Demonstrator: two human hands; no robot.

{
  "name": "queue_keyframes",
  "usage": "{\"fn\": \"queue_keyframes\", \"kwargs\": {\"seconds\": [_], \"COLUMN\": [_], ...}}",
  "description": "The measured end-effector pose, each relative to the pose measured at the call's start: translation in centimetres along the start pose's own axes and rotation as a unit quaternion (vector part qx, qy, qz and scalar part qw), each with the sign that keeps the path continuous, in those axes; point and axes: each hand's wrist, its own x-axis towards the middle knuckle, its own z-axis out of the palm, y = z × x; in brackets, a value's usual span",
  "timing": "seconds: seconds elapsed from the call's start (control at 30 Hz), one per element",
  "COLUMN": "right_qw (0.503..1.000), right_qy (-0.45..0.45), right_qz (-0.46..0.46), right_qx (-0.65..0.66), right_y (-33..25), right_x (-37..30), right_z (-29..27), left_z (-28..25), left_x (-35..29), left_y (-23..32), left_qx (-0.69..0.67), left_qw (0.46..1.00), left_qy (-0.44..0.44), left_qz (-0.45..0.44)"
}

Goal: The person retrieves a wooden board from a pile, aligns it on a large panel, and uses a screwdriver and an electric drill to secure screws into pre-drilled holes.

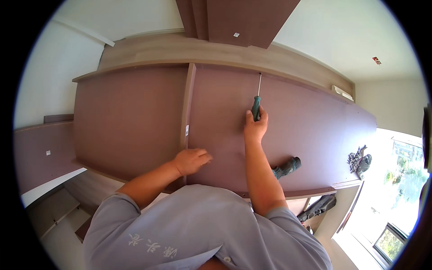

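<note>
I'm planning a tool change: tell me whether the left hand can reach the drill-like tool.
Probably not directly: the right forearm crosses between the left hand and the drill-like tool.

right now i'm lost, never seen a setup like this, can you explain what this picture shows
No machine here: a person works bare-handed, seen from a wide camera on their head looking down, which bends straight edges. The right hand holds a green-handled screwdriver, its tip at the far edge board. The left hand is near the divider; I see nothing in it. On the brown panel lie a power tool, partly hidden, and a dark pile.
</note>
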Motion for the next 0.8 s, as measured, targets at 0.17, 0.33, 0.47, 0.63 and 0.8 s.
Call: {"fn": "queue_keyframes", "kwargs": {"seconds": [0.17,0.33,0.47,0.63,0.8], "right_qw": [0.864,0.920,0.965,0.785,0.832], "right_qy": [-0.069,-0.140,-0.195,-0.293,-0.242], "right_qz": [0.280,0.237,0.142,0.277,0.242], "right_qx": [0.412,0.277,0.101,0.470,0.436], "right_y": [-0.4,-0.8,-1.5,-1.4,-2.8], "right_x": [1.0,2.9,3.8,3.3,1.7], "right_z": [-0.5,-1.3,-1.0,-1.1,-0.4], "left_z": [0.3,0.4,0.3,0.7,-0.1], "left_x": [-0.2,-0.1,-0.5,-1.0,-0.6], "left_y": [0.1,-0.1,0.4,0.5,1.1], "left_qx": [-0.018,0.001,0.017,0.009,-0.003], "left_qw": [1.000,0.999,0.999,1.000,0.999], "left_qy": [0.000,0.035,0.024,0.020,0.031], "left_qz": [-0.002,0.036,0.025,0.003,-0.005]}}
